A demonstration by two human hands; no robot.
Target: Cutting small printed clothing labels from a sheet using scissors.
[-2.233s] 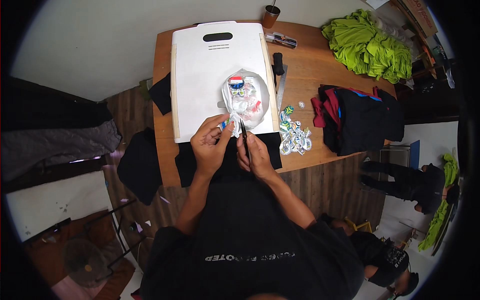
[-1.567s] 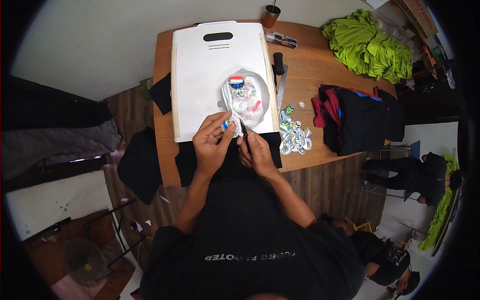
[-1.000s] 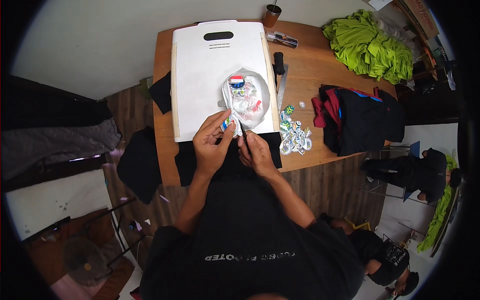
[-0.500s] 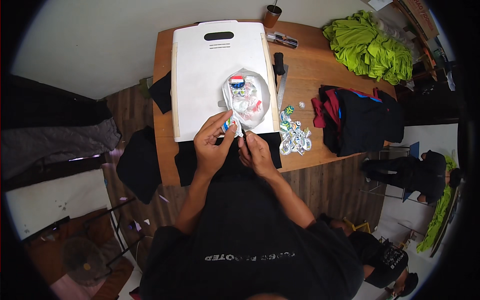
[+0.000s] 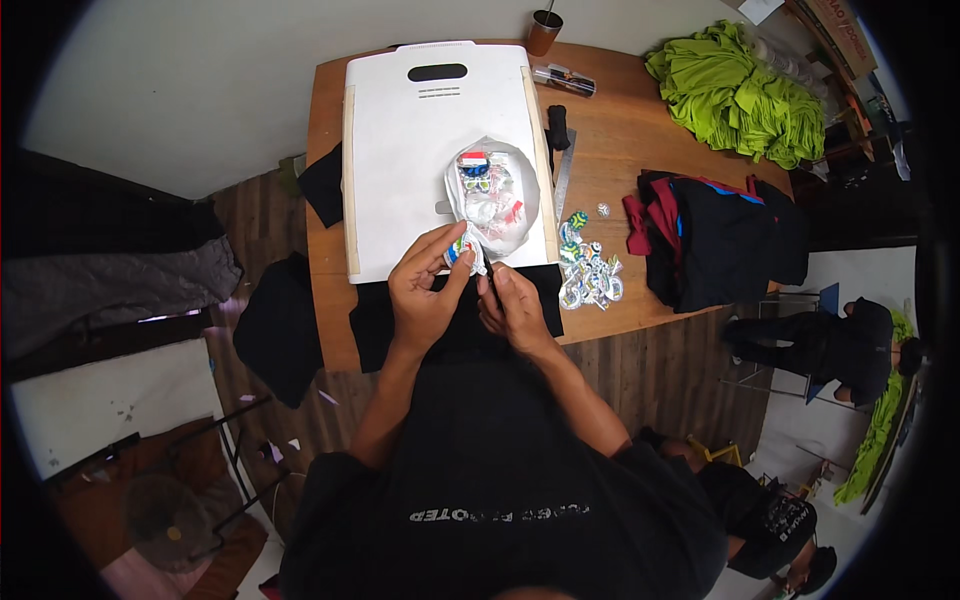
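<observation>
Dark tool (image 5: 488,267): shifted since the first frame, where its slim blades stand up between the hands; now a short dark part shows at the right fingertips, the rest hidden.
Left hand (image 5: 420,288): closed in a pinch on the printed piece (image 5: 462,252), thumb on its near side, index finger along its far left edge.
Printed piece: white with blue, green and red marks; held over the near edge of the white board (image 5: 400,180), beside the white bag (image 5: 530,205). Contact with the bag: cannot tell.
Right hand (image 5: 515,308): closed on the dark tool, just right of the printed piece; curled fingers partly hidden.
White bag: round mouth open upward, on the near right part of the board; coloured and white pieces inside.
White board: lies on the brown table (image 5: 625,130); oval slot toward the far end, pale strips down both sides.
Loose pieces (image 5: 590,278): heaped on the table, right of the board's near corner; one round piece (image 5: 603,210) apart, farther off.
Ruler (image 5: 564,172): right of the board, near a black roll (image 5: 557,127).
Far edge: brown cup (image 5: 543,35), clear case (image 5: 565,80) nearer.
Far right: lime-green fabric (image 5: 735,95); dark garments (image 5: 725,245) nearer.
Co-workers: two, to the right beyond the table.
</observation>
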